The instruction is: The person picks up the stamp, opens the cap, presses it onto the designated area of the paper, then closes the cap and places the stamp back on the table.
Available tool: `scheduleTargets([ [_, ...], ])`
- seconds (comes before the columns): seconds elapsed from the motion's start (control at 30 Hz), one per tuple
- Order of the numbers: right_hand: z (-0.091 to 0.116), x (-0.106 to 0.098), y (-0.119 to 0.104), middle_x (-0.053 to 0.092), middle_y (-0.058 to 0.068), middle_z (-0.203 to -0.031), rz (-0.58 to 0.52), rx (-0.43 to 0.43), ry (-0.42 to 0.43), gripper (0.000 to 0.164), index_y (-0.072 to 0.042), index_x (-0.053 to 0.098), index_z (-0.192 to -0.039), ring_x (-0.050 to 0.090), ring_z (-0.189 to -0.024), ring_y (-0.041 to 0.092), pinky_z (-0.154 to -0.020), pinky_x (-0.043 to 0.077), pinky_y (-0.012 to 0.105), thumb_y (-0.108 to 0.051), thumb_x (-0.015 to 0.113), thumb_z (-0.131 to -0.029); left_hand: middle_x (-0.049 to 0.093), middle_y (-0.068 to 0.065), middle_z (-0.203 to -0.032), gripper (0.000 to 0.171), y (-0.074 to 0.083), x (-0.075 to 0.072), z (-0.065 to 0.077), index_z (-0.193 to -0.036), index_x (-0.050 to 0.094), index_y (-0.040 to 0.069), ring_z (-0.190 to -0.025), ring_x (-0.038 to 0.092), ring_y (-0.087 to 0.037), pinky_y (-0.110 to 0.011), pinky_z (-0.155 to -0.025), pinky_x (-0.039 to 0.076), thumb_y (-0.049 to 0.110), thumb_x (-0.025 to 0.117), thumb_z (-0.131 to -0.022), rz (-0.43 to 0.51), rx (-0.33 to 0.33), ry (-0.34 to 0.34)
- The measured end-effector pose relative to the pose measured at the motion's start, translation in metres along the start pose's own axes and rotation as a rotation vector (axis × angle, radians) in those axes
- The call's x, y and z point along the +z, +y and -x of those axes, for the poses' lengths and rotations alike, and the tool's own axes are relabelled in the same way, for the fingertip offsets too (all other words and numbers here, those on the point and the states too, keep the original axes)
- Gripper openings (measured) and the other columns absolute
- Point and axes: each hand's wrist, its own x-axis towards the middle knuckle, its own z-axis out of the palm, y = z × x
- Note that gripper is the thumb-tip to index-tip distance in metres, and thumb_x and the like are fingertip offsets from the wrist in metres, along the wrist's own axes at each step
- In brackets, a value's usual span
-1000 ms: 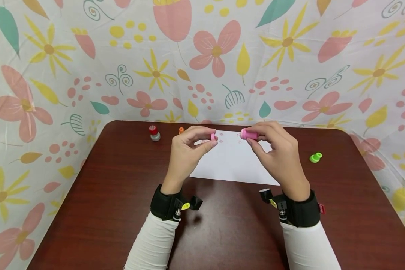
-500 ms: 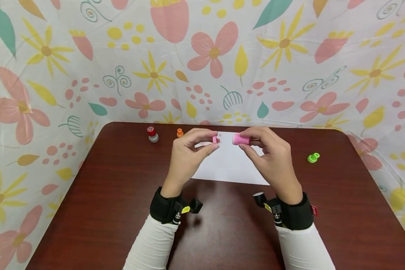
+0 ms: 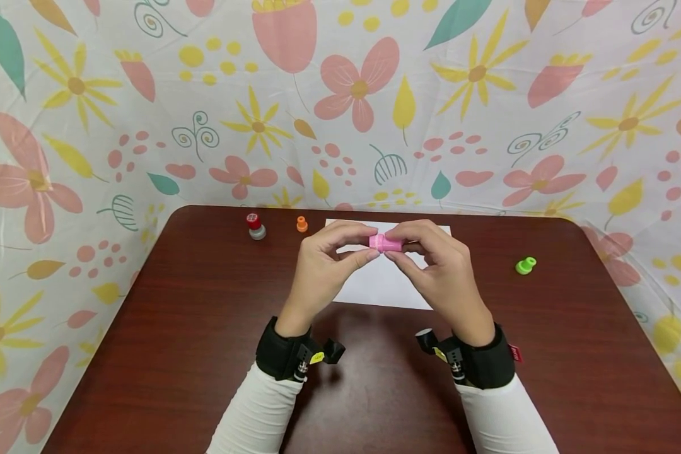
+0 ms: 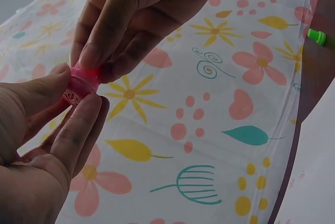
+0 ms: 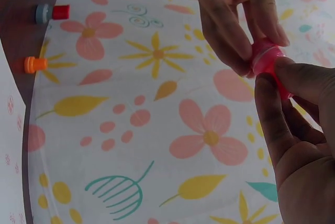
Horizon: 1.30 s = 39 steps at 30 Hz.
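Note:
My left hand (image 3: 320, 271) pinches the pink cap (image 3: 374, 241) between thumb and fingertips. From the other side, the thumb and fingers of my right hand (image 3: 448, 271) hold the pink stamp (image 3: 392, 244) by its handle. Cap and stamp meet end to end, lying sideways in the air above the white paper (image 3: 386, 287). In the left wrist view, small dark print shows on the end of the cap (image 4: 72, 97); the fingers cover much of it. Whether the cap is fully seated cannot be told. Faint red prints mark the paper (image 5: 9, 130) in the right wrist view.
Toward the back left of the brown table (image 3: 204, 328) stand a red and grey stamp (image 3: 256, 227) and a small orange stamp (image 3: 302, 224). A green stamp (image 3: 525, 265) lies at the right. Behind the table hangs a flowered cloth (image 3: 284, 126).
My right hand has moved left with the pink stamp, closing the gap to the cap in my left hand. The two pink parts, apart before, now touch.

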Motion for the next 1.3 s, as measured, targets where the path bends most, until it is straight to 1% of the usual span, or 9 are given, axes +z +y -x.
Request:
scheduleTargets([
  [0.27,0.000,0.001,-0.003,0.074,0.009,-0.103,-0.010,-0.001,0.016,0.045,0.001,0.074,-0.110,0.069,-0.094,0.012,-0.088,0.057,0.016,0.018,0.084,-0.070,0.072,-0.018,-0.113,0.030,-0.001,0.004,0.001,-0.115,0.075,-0.004,-0.101,0.072,-0.021,-0.041,-0.086,0.063,-0.006,0.080,-0.085,0.018,-0.002,-0.004],
  [0.4,0.001,0.003,-0.004,0.074,0.008,-0.100,0.000,-0.001,0.034,0.037,0.001,0.075,-0.107,0.070,-0.091,0.011,-0.087,0.058,0.016,0.013,0.084,-0.074,0.073,-0.022,-0.111,0.030,-0.002,0.007,0.002,-0.115,0.075,-0.006,-0.101,0.072,-0.018,-0.041,-0.088,0.063,-0.008,0.079,-0.085,0.031,-0.005,0.012],
  [0.57,0.002,0.005,-0.002,0.075,0.006,-0.099,0.028,-0.011,0.022,0.033,-0.001,0.076,-0.105,0.069,-0.089,0.013,-0.086,0.057,0.015,0.010,0.085,-0.076,0.075,-0.019,-0.110,0.029,-0.001,0.006,0.003,-0.115,0.076,-0.004,-0.102,0.073,-0.018,-0.039,-0.089,0.062,-0.003,0.079,-0.087,-0.015,-0.036,0.004],
  [0.7,0.002,0.006,0.000,0.074,0.006,-0.102,0.088,-0.021,-0.016,0.034,-0.004,0.076,-0.106,0.067,-0.089,0.015,-0.083,0.053,0.013,0.006,0.086,-0.076,0.076,-0.012,-0.114,0.029,0.002,0.003,0.003,-0.119,0.076,0.001,-0.104,0.073,-0.017,-0.031,-0.088,0.062,0.002,0.078,-0.090,-0.179,-0.014,-0.040],
  [0.83,0.004,0.009,0.001,0.073,0.007,-0.103,0.171,-0.002,-0.049,0.035,-0.004,0.074,-0.110,0.066,-0.087,0.016,-0.078,0.051,0.014,0.001,0.087,-0.078,0.072,-0.012,-0.119,0.037,0.006,0.006,0.006,-0.124,0.072,-0.002,-0.108,0.071,-0.020,-0.025,-0.091,0.060,-0.003,0.079,-0.088,-0.485,0.135,-0.063],
  [0.9,0.004,0.010,0.002,0.072,0.008,-0.101,0.204,0.016,-0.047,0.039,-0.001,0.070,-0.111,0.068,-0.086,0.017,-0.079,0.054,0.016,0.000,0.088,-0.077,0.070,-0.014,-0.121,0.042,0.007,0.011,0.008,-0.127,0.069,-0.004,-0.111,0.069,-0.023,-0.028,-0.094,0.059,-0.004,0.079,-0.086,-0.646,0.207,-0.066],
  [1.0,0.005,0.012,0.001,0.073,0.008,-0.097,0.231,0.038,-0.027,0.043,0.002,0.065,-0.110,0.071,-0.083,0.016,-0.079,0.058,0.019,-0.002,0.090,-0.075,0.068,-0.015,-0.120,0.044,0.007,0.019,0.010,-0.128,0.068,-0.005,-0.111,0.066,-0.026,-0.030,-0.096,0.058,-0.003,0.080,-0.086,-0.818,0.254,-0.055],
  [1.1,0.004,0.013,0.001,0.073,0.008,-0.095,0.220,0.040,-0.012,0.043,0.002,0.063,-0.107,0.072,-0.082,0.016,-0.078,0.060,0.022,-0.004,0.091,-0.074,0.067,-0.014,-0.116,0.038,0.006,0.024,0.010,-0.125,0.070,-0.005,-0.107,0.066,-0.024,-0.029,-0.093,0.059,-0.002,0.079,-0.088,-0.876,0.254,-0.030],
  [1.3,0.004,0.012,0.001,0.072,0.008,-0.095,0.251,0.018,-0.037,0.045,0.002,0.065,-0.106,0.072,-0.082,0.016,-0.076,0.061,0.030,-0.009,0.093,-0.073,0.066,-0.013,-0.108,0.029,0.001,0.020,0.008,-0.113,0.075,-0.004,-0.094,0.069,-0.021,-0.027,-0.084,0.061,-0.003,0.082,-0.085,-0.867,0.248,0.007],
])
